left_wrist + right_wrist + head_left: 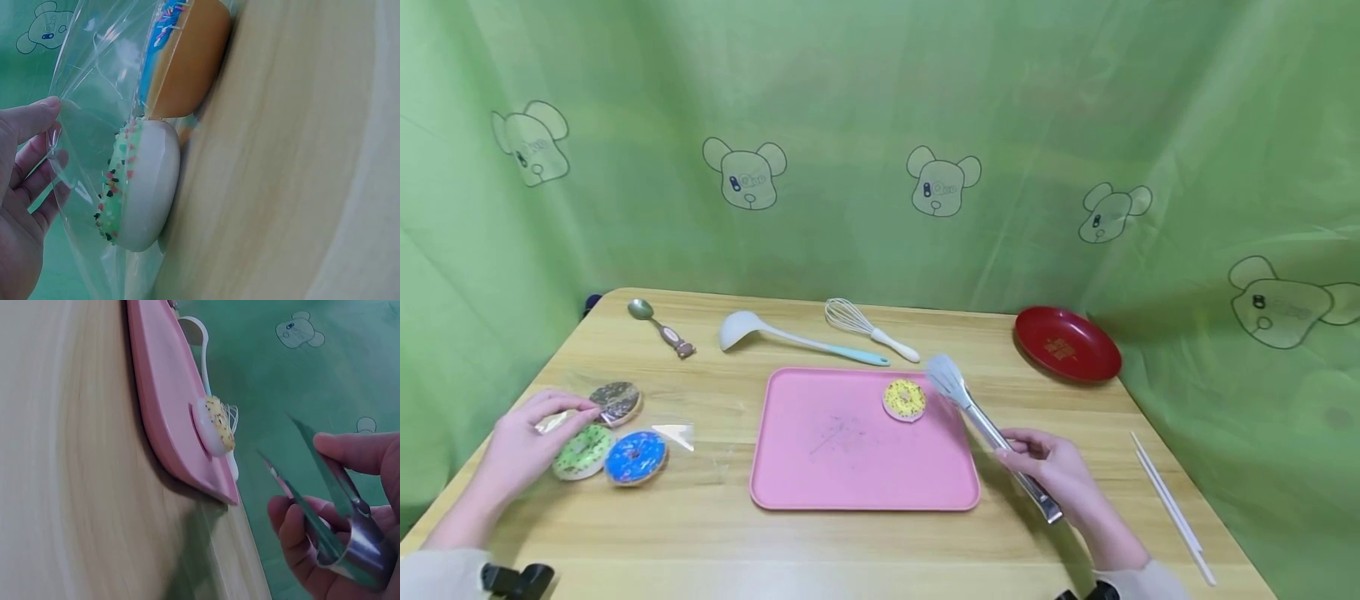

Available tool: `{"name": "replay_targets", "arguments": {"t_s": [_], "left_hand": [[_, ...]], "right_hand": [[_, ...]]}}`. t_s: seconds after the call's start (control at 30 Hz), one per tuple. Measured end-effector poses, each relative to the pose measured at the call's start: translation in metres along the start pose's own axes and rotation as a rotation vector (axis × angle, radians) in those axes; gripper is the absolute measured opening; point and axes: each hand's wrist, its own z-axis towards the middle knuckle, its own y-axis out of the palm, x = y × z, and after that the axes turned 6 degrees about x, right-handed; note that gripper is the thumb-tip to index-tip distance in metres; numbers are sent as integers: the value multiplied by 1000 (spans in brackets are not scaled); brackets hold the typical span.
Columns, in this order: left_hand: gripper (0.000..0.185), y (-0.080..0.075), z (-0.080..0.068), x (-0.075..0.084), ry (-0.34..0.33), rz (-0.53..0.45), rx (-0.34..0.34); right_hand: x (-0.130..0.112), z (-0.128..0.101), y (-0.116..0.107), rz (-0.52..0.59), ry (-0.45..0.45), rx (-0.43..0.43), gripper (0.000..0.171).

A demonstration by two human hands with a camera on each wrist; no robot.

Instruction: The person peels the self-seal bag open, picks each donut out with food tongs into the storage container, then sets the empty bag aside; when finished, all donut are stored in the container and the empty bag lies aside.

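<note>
Right hand (1051,468) clamped on tongs (981,421), their long axis running up-left from it, tips apart just right of the yellow donut (905,399) on the tray (820,475); left hand (523,446) pinches the bag (94,125) holding three donuts (613,433), on the bench (715,542).

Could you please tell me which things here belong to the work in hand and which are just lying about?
In use: tongs in right hand; yellow donut on pink tray; bag of donuts held by left hand.

Lying about: spoon, ladle, whisk, red plate, chopsticks.
</note>
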Motion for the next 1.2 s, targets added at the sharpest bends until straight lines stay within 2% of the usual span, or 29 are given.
{"name": "replay_targets", "arguments": {"t_s": [0.37, 0.47, 0.67, 0.93, 1.2], "left_hand": [[22, -1, -2, 0, -2, 16, 10], [22, 0, -1, 0, -5, 23, 11], [21, -1, 0, 1, -21, 13, 19], [23, -1, 1, 0, -33, 17, 13], [25, -3, 1, 2, -33, 17, 7]], "right_hand": [[-15, 9, 32, 113, -88, 8, 51], [-19, 10, 44, 159, -111, -11, 50], [-29, 15, 73, 181, -142, -90, 50], [-46, 12, 114, 90, -203, -193, 48], [-60, 5, 156, -14, -350, -363, 43]]}}
